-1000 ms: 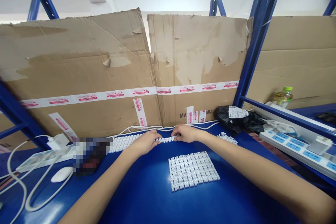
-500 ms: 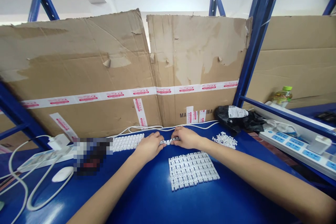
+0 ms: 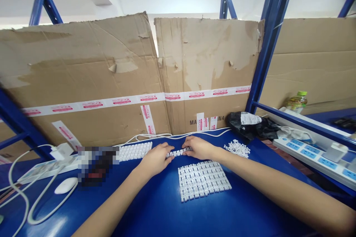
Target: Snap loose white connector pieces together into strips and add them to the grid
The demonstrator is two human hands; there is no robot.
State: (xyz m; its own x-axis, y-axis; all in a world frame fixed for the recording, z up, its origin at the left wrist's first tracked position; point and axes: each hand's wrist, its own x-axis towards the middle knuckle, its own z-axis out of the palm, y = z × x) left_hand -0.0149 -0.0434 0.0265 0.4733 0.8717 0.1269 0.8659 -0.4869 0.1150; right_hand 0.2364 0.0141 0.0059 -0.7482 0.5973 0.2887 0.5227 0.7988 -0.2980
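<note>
Blue worktop (image 3: 155,207) carries everything here, so take the white terminal-block mat (image 3: 204,180) near its middle as your landmark. Far left of the mat, a white power strip (image 3: 47,170) lies behind a white mouse (image 3: 66,185), with pale cables looping around them. Closer in, a pixelated patch (image 3: 97,166) hides whatever sits there, and a long white terminal strip (image 3: 135,151) lies just beyond it, up and left of the mat. Your left hand (image 3: 155,159) and right hand (image 3: 199,148) sit just above the mat, close together but apart, fingers pinching opposite ends of a short terminal strip (image 3: 178,152) held between them. Up and right of the mat is a loose heap of white terminal pieces (image 3: 237,148), with a black plastic bag (image 3: 250,124) behind it. Further right lies a blue-socketed power strip (image 3: 311,157), and a green-capped bottle (image 3: 297,100) stands beyond it. Taped cardboard sheets (image 3: 83,63) stand along the back.
</note>
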